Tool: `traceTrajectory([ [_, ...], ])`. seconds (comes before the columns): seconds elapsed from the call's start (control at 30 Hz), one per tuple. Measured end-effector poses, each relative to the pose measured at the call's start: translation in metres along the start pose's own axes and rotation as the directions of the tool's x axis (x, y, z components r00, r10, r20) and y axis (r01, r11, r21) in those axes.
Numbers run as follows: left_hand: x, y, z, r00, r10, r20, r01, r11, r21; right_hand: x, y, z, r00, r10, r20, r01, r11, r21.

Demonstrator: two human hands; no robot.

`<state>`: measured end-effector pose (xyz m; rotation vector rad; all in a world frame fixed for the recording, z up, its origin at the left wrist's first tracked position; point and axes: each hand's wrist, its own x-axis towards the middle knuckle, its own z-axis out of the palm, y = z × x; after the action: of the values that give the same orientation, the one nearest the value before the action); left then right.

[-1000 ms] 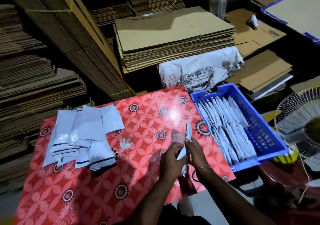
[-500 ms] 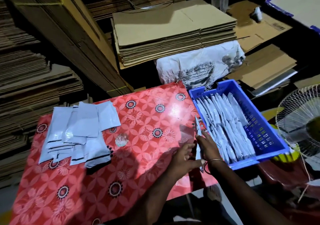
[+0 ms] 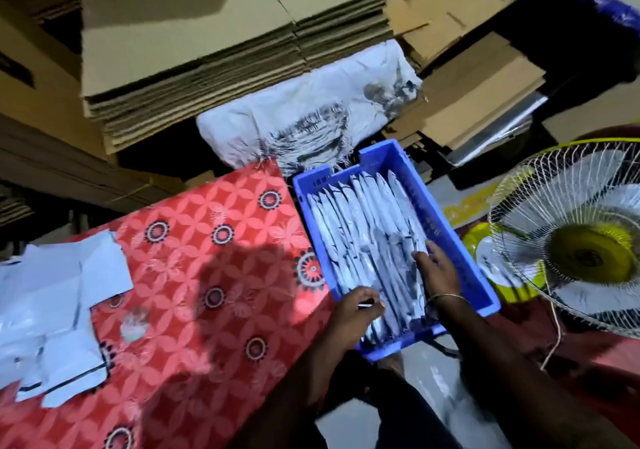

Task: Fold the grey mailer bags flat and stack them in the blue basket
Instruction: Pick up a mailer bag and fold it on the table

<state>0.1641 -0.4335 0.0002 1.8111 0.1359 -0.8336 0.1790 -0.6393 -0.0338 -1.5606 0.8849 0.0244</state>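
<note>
Two bare hands are working inside the blue slotted plastic basket (image 3: 446,227), which is sitting just beside the right edge of the red flower-patterned table cover (image 3: 214,275). The right hand (image 3: 437,268) is lying with fingers extended against the folded grey mailer bags (image 3: 367,227), which are standing on edge in a tight row along the basket's length; the hand is gripping nothing that is visible, and a thin bangle (image 3: 446,297) is circling its wrist. The left hand (image 3: 356,317) is resting at the basket's near left corner with fingers curled over the near ends of the bags; whether it is pinching a bag cannot be determined. A loose pile of unfolded grey mailer bags (image 3: 59,313) is lying at the left edge of the table cover, well apart from the basket. Stacks of flattened brown cardboard cartons (image 3: 221,50) are sitting beyond the far edge, with a crumpled white woven sack (image 3: 311,116) below them. A wire-guarded fan with a yellow hub (image 3: 585,251) is standing to the right of the basket.
</note>
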Motion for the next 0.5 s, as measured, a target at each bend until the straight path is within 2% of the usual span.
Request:
traceTrajectory([
  [0.1, 0.024, 0.008, 0.029, 0.998, -0.055, -0.008, 0.056, 0.997, 0.055, 0.049, 0.038, -0.021, 0.995, 0.091, 0.030, -0.086, 0.986, -0.141],
  [0.27, 0.047, 0.020, 0.059, 0.990, -0.140, 0.013, 0.138, 0.987, 0.078, 0.065, 0.035, -0.024, 0.994, 0.078, 0.079, -0.047, 0.941, -0.336],
  [0.33, 0.054, 0.022, 0.066, 0.987, -0.159, 0.010, 0.158, 0.983, 0.093, 0.076, 0.047, -0.025, 0.989, 0.076, 0.129, -0.024, 0.930, -0.366],
  [0.43, 0.066, 0.014, 0.069, 0.981, -0.193, 0.015, 0.189, 0.973, 0.133, 0.108, 0.086, -0.025, 0.978, 0.155, 0.141, -0.095, 0.927, -0.362],
  [0.5, 0.070, 0.008, 0.067, 0.981, -0.194, -0.003, 0.192, 0.968, 0.164, 0.124, 0.110, -0.023, 0.973, 0.154, 0.175, -0.084, 0.932, -0.353],
])
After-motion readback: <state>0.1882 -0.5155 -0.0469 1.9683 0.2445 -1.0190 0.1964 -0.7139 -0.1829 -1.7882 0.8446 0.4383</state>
